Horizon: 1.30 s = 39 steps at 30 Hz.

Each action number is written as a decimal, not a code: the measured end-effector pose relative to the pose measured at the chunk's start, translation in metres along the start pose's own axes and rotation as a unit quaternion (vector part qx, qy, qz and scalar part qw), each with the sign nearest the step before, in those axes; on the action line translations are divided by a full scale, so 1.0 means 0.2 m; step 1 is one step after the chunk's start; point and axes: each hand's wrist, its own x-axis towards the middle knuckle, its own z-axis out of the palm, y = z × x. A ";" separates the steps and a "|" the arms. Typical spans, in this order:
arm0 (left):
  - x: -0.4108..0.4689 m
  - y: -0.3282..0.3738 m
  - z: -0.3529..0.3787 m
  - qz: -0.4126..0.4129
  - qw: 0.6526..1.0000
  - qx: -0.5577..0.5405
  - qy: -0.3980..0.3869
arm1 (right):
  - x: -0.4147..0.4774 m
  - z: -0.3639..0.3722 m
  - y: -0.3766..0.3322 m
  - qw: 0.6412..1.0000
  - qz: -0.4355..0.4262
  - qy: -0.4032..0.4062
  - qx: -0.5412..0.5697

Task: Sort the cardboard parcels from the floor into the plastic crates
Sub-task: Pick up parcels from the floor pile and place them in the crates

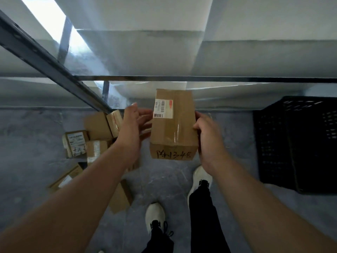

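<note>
Both forearms extended — left entering from 7 o'clock, right from 5 o'clock. Left hand (133, 125) straight-fingered against the parcel (173, 128); right hand (207, 137) curled round its opposite side.

Parcel (173, 125): matt brown cardboard, sealed with a glossy clear tape (176, 132) strip that catches the light; white paper label (162, 108); black marker ink on one face. Floor parcels (94, 141): the same matt cardboard, taped and paper-labelled. Crate (295, 143): black plastic, lattice-walled, dull sheen. Rack beams (54, 70): dark painted metal, matt. Floor (228, 143): grey, mottled, scuffed, seemingly concrete. Shoes (155, 214): white, smooth. Trousers (202, 207): black cloth.
</note>
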 end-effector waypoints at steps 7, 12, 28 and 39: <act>-0.55 0.28 0.12 0.031 0.995 0.055 -0.080 | -0.56 -0.11 -0.27 0.989 -0.033 0.077 0.123; -1.01 0.52 0.33 0.085 0.991 0.056 -0.090 | -1.00 -0.24 -0.62 0.977 -0.056 0.119 0.167; -2.12 0.59 1.41 0.185 0.965 0.130 -0.130 | -1.85 -1.38 -1.14 0.968 -0.105 0.170 0.154; -2.50 0.24 2.44 0.165 0.952 0.131 -0.223 | -2.12 -2.62 -1.19 0.962 -0.127 0.212 0.120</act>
